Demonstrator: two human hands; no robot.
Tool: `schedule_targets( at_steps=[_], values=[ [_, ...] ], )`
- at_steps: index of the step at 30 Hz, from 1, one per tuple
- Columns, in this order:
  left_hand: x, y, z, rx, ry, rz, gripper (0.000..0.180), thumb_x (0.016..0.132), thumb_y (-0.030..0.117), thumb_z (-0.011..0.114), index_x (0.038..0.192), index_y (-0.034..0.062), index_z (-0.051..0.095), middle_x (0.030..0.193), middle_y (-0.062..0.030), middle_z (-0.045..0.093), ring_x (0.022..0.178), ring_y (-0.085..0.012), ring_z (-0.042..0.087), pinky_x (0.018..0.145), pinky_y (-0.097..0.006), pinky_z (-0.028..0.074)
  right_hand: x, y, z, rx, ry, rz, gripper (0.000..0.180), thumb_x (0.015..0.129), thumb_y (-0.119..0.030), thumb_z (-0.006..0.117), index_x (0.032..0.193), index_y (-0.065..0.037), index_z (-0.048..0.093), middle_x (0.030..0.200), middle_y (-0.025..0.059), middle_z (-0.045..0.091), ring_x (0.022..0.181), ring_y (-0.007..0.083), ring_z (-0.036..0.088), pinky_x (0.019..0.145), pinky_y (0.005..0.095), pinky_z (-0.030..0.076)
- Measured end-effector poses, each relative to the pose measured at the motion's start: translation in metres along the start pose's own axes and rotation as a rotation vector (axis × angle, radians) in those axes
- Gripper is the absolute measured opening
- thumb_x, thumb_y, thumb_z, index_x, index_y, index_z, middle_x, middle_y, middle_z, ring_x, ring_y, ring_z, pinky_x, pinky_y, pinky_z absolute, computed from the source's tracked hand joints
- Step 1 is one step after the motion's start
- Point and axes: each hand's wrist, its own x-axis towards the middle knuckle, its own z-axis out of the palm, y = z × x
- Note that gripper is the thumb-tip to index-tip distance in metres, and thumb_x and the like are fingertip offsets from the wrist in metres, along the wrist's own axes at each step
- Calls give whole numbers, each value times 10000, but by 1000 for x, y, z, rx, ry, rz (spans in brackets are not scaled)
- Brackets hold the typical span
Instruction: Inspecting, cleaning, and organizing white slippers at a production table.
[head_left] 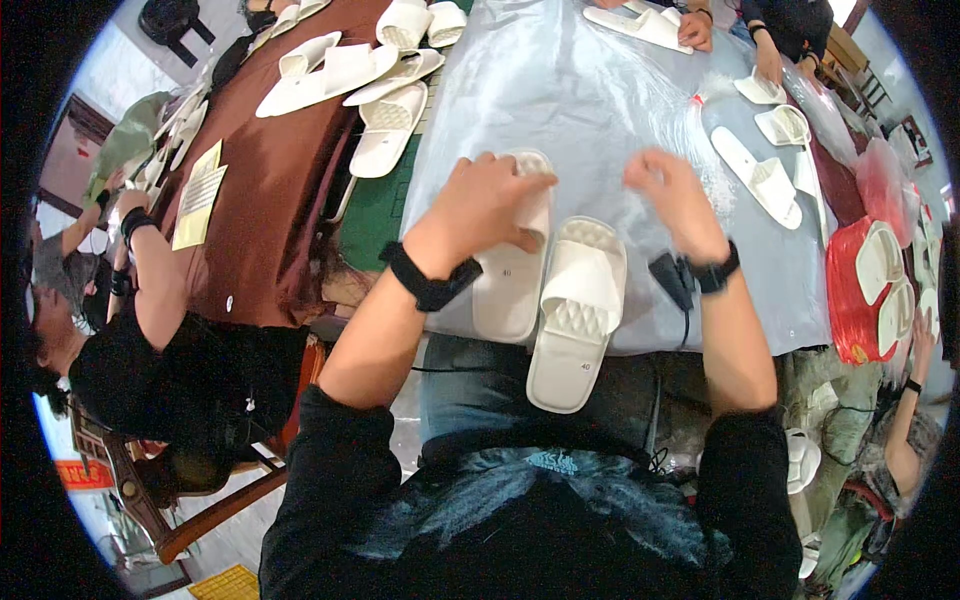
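At the table's near edge, the left hand (487,205) presses flat on a white slipper (512,270), fingers spread over its strap. A second slipper (577,315) lies touching it, overhanging the edge. The right hand (672,195) hovers just beyond, fingers loosely curled above clear plastic sheet (590,90), holding nothing.

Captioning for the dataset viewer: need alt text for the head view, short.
Seen from above, a person's left hand rests on one of two white slippers on a plastic-covered table, while the right hand hovers just above the plastic. More slippers lie across the table, and other people sit around it.
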Motion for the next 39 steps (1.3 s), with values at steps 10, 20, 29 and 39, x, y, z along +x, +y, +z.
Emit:
schedule_targets(
  at_steps=[10,20,29,39],
  values=[
    [-17,12,35,94,84,258,931,544,511,833,1373,273,481,1129,-155,566,1113,-372,492,911,-527,379,2,-59,-60,-409,217,-300,144,878,-145,627,885,-4,650,817,107,620,771,238,599,723,308,457],
    [51,-16,45,33,-28,-235,666,668,354,800,1219,89,535,1076,-175,603,1056,-386,516,876,-479,447,-36,-81,-93,-126,209,-5,153,931,-140,586,904,-9,661,840,1,626,744,78,547,677,240,439],
    [35,-20,23,11,438,-165,723,722,366,789,1345,128,509,1083,-152,601,1072,-342,524,889,-459,438,-60,-95,-55,247,365,-351,150,947,-71,519,853,24,588,821,75,593,762,159,532,732,286,424],
    [-96,100,8,-1596,203,-220,467,988,278,537,1334,-28,470,735,-61,633,703,-118,607,687,-237,477,-104,-87,35,-136,54,-469,151,715,52,666,853,13,620,807,119,568,719,282,535,647,357,454]
  ],
)
